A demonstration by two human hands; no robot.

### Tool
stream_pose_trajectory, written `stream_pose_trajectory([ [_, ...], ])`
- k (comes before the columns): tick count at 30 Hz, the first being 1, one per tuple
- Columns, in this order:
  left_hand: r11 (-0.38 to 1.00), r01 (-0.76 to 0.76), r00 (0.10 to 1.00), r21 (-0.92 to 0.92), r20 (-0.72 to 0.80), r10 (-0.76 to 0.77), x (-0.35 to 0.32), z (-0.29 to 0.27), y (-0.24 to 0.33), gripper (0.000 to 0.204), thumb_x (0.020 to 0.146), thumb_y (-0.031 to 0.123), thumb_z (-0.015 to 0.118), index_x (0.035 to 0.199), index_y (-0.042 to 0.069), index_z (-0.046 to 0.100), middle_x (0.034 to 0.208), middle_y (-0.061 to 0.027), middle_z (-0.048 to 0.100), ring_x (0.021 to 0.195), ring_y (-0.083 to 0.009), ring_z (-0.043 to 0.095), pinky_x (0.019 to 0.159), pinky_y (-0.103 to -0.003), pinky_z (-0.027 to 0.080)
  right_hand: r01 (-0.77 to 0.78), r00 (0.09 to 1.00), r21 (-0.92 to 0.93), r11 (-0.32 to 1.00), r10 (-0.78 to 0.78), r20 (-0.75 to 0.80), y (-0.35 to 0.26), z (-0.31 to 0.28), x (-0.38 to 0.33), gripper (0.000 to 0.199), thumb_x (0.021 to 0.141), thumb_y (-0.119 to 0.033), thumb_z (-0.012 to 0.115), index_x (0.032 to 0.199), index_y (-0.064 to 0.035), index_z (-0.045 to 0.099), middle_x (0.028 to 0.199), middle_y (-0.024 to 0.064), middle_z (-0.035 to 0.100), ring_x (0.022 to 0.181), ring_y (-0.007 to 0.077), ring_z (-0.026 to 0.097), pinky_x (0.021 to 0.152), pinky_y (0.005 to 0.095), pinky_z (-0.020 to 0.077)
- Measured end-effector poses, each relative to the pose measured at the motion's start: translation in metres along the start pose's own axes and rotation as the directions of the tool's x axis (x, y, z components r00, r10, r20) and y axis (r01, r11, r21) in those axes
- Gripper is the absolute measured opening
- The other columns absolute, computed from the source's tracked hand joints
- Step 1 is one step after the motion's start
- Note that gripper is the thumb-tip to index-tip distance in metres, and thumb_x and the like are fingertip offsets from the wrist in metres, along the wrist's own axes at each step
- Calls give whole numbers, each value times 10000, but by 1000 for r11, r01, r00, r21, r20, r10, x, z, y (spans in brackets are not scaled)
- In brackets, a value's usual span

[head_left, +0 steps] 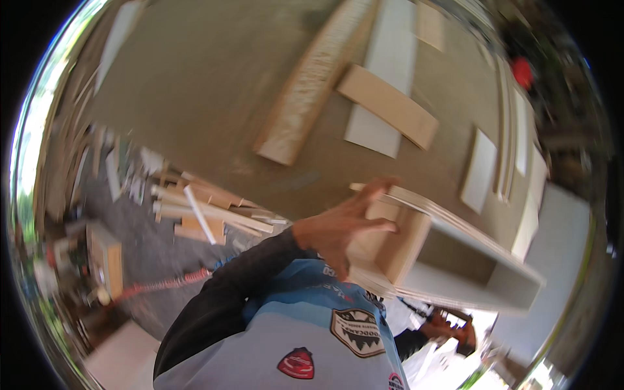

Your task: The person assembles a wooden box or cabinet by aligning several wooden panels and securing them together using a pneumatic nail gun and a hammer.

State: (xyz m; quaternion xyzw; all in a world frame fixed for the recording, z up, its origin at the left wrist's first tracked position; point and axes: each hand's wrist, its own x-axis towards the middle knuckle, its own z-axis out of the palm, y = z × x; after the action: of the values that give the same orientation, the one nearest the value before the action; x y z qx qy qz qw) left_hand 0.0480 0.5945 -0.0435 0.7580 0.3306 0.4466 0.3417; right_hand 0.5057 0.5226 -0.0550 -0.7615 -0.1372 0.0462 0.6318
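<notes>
A pale wooden box (pixel 469 237), open on the side facing me and split by a crosswise panel, lies aslant at the near right of the work table (pixel 195 84). At its left end is my left hand (pixel 341 227), fingers spread wide. One fingertip is by the box's upper edge and another is in front of the end compartment; I cannot tell how firmly they touch. Low on the right, below the box, my right hand (pixel 442 326) is closed around a dark hand tool (pixel 465 339). Blur hides the tool's exact kind.
On the table lie a long rough-faced board (pixel 315 81), a tan board (pixel 390 105) across a white panel (pixel 374 130), a short white piece (pixel 479 170) and long strips at right. Wood offcuts (pixel 205 211) are piled on the floor at left, near a red hose (pixel 166 284).
</notes>
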Motion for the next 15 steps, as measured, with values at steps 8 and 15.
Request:
stream_pose_trajectory([
  [8, 965, 220, 905, -144, -340, -257, -60, 33, 49, 1127, 589, 468, 895, 1528, 131, 369, 1663, -214, 79, 1522, -397, 195, 1199, -507, 246, -474, 834, -179, 862, 505, 223, 186, 12, 104, 87, 812, -158, 567, 727, -165, 551, 662, 13, 551, 577, 167, 540, 598, 410, 482],
  [15, 774, 627, 465, -90, -754, -464, -142, 166, 89, 847, 757, 342, 857, 1459, 70, 468, 1535, -183, 417, 1456, -333, 358, 1150, -437, 339, -886, 214, -333, 322, 922, 323, 291, 47, 61, 39, 748, -116, 560, 742, -147, 582, 723, 4, 596, 689, 183, 606, 706, 385, 514],
])
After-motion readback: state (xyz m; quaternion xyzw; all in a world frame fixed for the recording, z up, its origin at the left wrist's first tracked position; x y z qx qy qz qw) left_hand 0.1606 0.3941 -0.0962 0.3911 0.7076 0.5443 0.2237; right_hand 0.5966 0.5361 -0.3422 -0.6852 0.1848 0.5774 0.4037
